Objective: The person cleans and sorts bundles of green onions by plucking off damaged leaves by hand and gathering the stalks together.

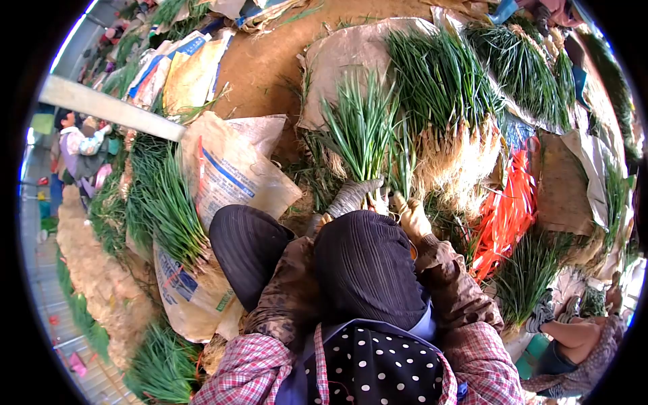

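Observation:
My left hand (351,196), in a grey glove, is closed around the base of an upright bunch of green onions (364,128), just beyond my knee. The leaves fan out away from me. My right hand (414,217), in a pale yellowish glove, is beside it, with its fingers closed at the foot of a few thin green onion stalks (403,165). My knee partly hides the lower ends of the bunch. Right of my hands lies a large pile of green onions (442,81) with long pale roots (452,158) towards me.
Red plastic strips (507,216) lie to the right. Printed sacks (233,172) and more green onion bunches (165,202) are on the left, near a pale beam (111,108). Bare soil (260,71) shows ahead. Another person (81,148) is at far left; another's legs (574,331) show at lower right.

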Available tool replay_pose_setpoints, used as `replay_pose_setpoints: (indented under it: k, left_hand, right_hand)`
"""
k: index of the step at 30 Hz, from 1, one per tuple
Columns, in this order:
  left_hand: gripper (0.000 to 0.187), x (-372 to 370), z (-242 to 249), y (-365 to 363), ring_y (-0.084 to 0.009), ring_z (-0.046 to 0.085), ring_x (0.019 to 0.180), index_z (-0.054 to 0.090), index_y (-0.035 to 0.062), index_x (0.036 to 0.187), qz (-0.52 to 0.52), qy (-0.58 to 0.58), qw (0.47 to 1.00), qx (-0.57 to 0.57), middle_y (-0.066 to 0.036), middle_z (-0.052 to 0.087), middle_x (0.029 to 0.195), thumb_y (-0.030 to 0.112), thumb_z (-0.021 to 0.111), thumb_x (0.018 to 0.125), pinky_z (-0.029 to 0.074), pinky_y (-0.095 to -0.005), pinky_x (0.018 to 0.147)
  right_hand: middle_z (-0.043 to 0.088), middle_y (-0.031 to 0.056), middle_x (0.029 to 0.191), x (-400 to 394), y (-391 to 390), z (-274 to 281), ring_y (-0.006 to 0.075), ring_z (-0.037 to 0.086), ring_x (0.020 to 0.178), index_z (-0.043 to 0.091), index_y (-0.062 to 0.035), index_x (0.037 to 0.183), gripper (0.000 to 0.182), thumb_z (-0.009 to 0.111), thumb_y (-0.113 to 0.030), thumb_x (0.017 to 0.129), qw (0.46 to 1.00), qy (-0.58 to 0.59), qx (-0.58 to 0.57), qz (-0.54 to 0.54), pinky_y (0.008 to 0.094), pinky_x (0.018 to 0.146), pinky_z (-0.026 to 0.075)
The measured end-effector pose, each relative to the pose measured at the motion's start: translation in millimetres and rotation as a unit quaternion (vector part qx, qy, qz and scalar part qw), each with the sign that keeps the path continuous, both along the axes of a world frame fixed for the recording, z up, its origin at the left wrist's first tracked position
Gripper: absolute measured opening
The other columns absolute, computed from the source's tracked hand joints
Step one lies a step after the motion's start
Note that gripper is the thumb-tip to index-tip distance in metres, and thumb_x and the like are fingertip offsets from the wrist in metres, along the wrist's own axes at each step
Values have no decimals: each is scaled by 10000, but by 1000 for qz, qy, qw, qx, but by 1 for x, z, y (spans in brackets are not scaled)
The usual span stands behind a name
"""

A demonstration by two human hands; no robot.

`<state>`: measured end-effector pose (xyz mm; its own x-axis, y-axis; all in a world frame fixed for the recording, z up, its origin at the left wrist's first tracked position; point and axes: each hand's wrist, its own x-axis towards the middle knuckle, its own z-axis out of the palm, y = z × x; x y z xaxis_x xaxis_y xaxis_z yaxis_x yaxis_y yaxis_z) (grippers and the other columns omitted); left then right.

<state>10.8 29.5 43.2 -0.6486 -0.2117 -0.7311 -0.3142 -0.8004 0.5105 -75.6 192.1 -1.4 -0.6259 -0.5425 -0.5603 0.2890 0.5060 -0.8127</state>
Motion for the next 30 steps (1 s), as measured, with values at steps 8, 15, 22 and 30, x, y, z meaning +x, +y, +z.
replay_pose_setpoints:
  k: [8, 15, 22, 30]
  left_hand:
    - [203, 1, 2, 1, -147, 563, 557, 634, 52, 845, 11, -18, 1000, 12, -50, 619, 694, 222, 723, 775, 461, -279, 517]
    - [177, -7, -24, 1, -147, 565, 536, 625, 20, 816, -9, 28, 998, -60, -62, 611, 630, 169, 714, 783, 460, -271, 522]
    - [192, -14, -16, -2, -166, 553, 469, 606, -24, 719, -51, -133, 986, -82, -101, 620, 624, 121, 727, 756, 428, -310, 418]
    - [208, -11, -19, 2, -197, 567, 421, 591, -60, 699, 21, -131, 988, -74, -143, 618, 598, 94, 718, 758, 433, -331, 345]
  right_hand:
    - [648, 111, 911, -63, -58, -48, 180, 623, 611, 507, -1, 1171, 478, 544, -397, 906, 974, -173, -68, -131, 322, 500, 505]
    - [629, 29, 656, -49, -62, -26, 115, 532, 443, 642, -42, 882, 283, 701, -313, 822, 936, -318, -96, -115, 268, 377, 422]
    - [676, 95, 867, -32, -72, 30, 147, 613, 691, 634, 4, 995, 204, 641, -141, 853, 974, 172, 143, 40, 298, 654, 506]
    - [667, 78, 821, -18, -65, 28, 147, 585, 667, 621, 12, 958, 219, 614, -195, 887, 992, 114, 1, -49, 294, 593, 469]
